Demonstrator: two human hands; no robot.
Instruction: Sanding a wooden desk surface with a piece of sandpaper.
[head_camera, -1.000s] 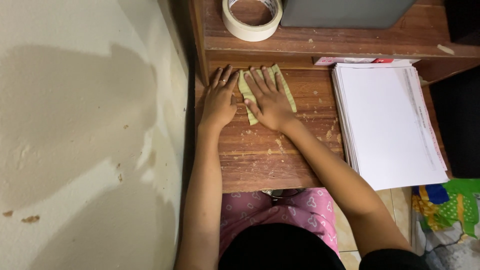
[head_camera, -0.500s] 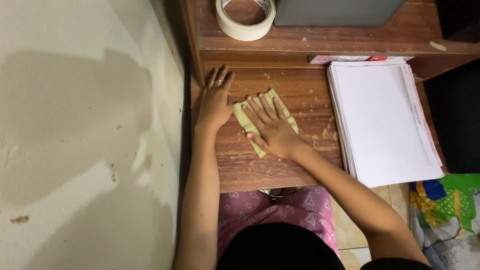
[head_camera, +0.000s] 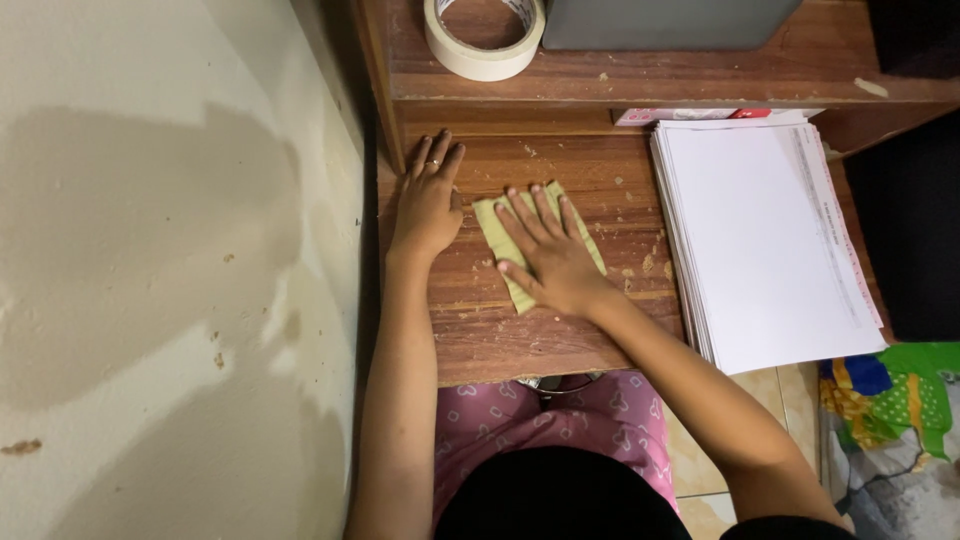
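1. Fingers (head_camera: 535, 215) of the right hand (head_camera: 548, 255) lie spread and flat, pressing a folded pale-green cloth (head_camera: 505, 232) onto the wooden desk (head_camera: 520, 340); nothing is gripped, the palm simply pins it. Even pressure across the whole palm would keep the cloth from bunching.
2. Cloth sits near the middle of the desk's bare part, its long edge running from about 11 o'clock to 5 o'clock under the hand. One corner pokes out at 7 o'clock of the wrist.
3. At 9 o'clock of the cloth, the left hand (head_camera: 425, 205) rests flat, fingers together and pointing away, empty, a ring on one finger. It looks well placed as a brace.
4. Pale flecks dot the wood at 3 o'clock of the cloth; strokes there should stop short of the stack of white paper (head_camera: 765, 240) just beyond.
5. Farther off, at 12 o'clock, a raised shelf (head_camera: 620, 85) carries a roll of masking tape (head_camera: 484, 40) and a grey flat object (head_camera: 665, 22).
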